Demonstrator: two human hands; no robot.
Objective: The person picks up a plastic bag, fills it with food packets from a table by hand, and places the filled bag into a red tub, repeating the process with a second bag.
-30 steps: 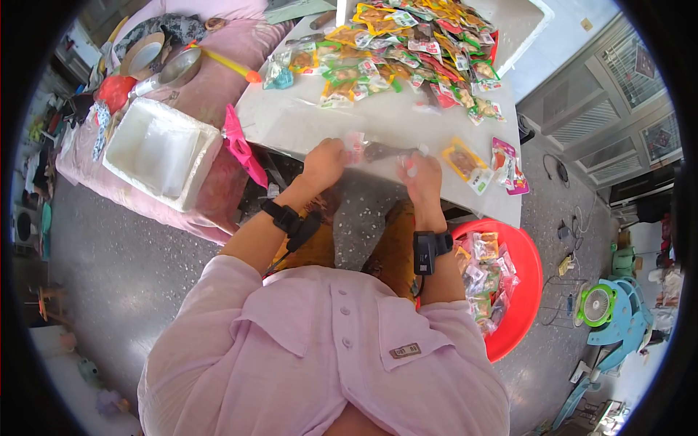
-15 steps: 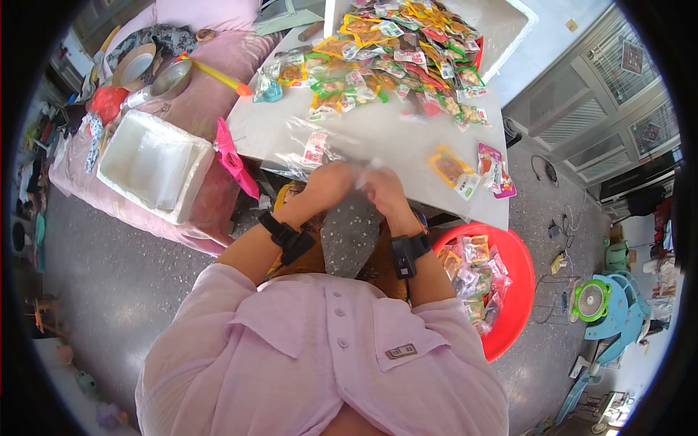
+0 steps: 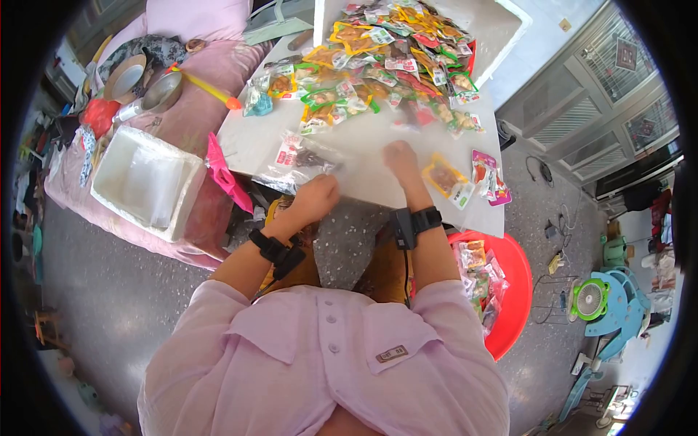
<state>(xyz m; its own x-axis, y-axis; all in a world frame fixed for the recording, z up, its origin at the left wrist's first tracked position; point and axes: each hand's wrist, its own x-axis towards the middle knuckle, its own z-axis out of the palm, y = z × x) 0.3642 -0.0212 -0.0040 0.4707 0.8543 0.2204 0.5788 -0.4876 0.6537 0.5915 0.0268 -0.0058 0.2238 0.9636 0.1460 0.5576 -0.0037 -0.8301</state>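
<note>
My left hand (image 3: 318,198) is closed at the table's front edge, pinching the open-end side of a clear plastic bag (image 3: 314,161). The bag lies flat on the white table (image 3: 363,156), with a red-and-white label and dark contents showing through. Over the middle of the table is my right hand (image 3: 402,163), fingers curled in; whatever they may hold is hidden. To its right lies a yellow-edged food packet (image 3: 447,180), with pink-edged packets (image 3: 488,174) beyond it. A large pile of colourful food packets (image 3: 396,62) covers the back of the table.
A red basin (image 3: 512,298) with several bagged packets stands on the floor by the table's right corner. On the pink-covered bed at left sit a white foam box (image 3: 190,178) and a metal pan (image 3: 161,91). A pink bag (image 3: 222,171) hangs at the table's left edge.
My hands, close together before at the bag's end, have separated. The right has moved away and right over the table; the left has come down-left, and the bag lies flatter.
</note>
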